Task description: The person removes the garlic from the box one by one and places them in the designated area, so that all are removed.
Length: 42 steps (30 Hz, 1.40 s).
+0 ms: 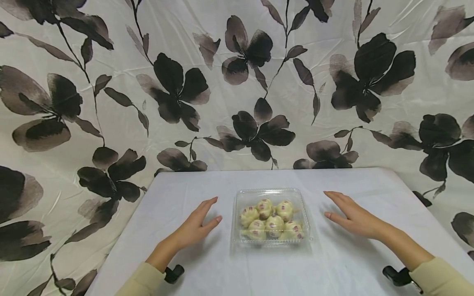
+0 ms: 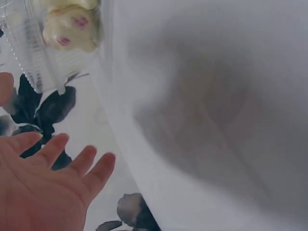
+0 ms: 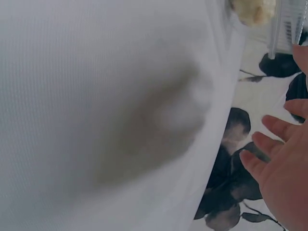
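Note:
A clear plastic clamshell box (image 1: 272, 242) sits on the white table, its lid down. Inside are several round, pale yellow pastries (image 1: 274, 226) with pinkish-purple marks on top. To the left of the box, my left hand (image 1: 194, 226) hovers over the table with fingers extended, apart from the box and holding nothing. My right hand (image 1: 355, 216) is on the other side, palm toward the box, fingers straight and thumb spread. The left wrist view shows the left palm (image 2: 43, 192) below a corner of the box; the right palm (image 3: 288, 178) appears similarly in its own view.
A white cloth covers the table (image 1: 207, 187). Behind it hangs a pale curtain (image 1: 296, 94) printed with dark flowers. Black straps with small devices (image 1: 174, 274) show at both wrists, below cream sleeves (image 1: 142, 281).

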Each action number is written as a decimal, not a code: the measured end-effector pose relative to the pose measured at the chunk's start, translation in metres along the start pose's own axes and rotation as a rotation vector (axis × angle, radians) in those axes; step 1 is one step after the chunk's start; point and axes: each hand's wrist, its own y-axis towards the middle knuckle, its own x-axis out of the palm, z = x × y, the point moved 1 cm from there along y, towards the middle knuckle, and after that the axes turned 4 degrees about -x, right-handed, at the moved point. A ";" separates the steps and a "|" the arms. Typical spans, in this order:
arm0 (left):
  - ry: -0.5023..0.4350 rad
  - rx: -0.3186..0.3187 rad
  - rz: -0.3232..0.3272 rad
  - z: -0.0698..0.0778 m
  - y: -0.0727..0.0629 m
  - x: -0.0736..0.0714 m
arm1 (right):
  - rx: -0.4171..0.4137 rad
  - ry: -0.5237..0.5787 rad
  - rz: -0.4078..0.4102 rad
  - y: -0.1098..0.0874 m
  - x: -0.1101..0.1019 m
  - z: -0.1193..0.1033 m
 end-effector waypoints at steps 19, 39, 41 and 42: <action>-0.417 -0.088 -0.266 0.000 -0.003 0.019 | -0.060 0.272 -0.100 -0.001 0.021 -0.006; -0.573 -0.143 -0.325 0.006 0.001 0.033 | 0.015 0.737 -0.342 0.000 0.032 -0.008; -0.580 -0.146 -0.332 0.006 0.001 0.034 | 0.031 0.768 -0.365 -0.001 0.034 -0.008; -0.585 -0.148 -0.337 0.006 0.001 0.034 | 0.034 0.776 -0.373 -0.002 0.035 -0.008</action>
